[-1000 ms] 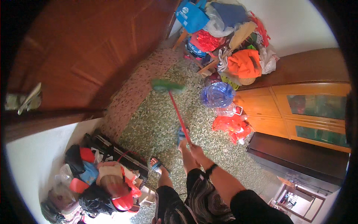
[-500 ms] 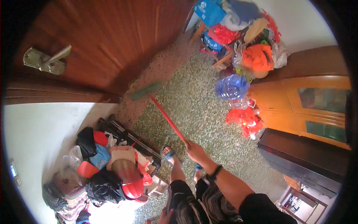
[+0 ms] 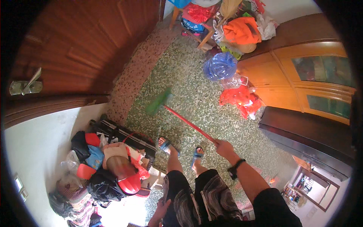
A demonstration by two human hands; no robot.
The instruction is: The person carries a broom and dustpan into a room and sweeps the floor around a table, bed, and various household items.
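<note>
My right hand grips the upper end of a red broom handle. The broom's green head rests on the green speckled floor, ahead and to the left of my feet in blue sandals. A black band sits on my right wrist. My left hand hangs low by my left thigh, against my patterned shorts, with nothing seen in it.
A brown wooden door with a metal handle stands on the left. A dark suitcase and a heap of bags lie at lower left. A blue net bag, red bag, clothes pile and orange cabinet line the right.
The broom head has swept back toward my feet, from near the door's threshold to the middle of the floor. My right hand still holds the handle.
</note>
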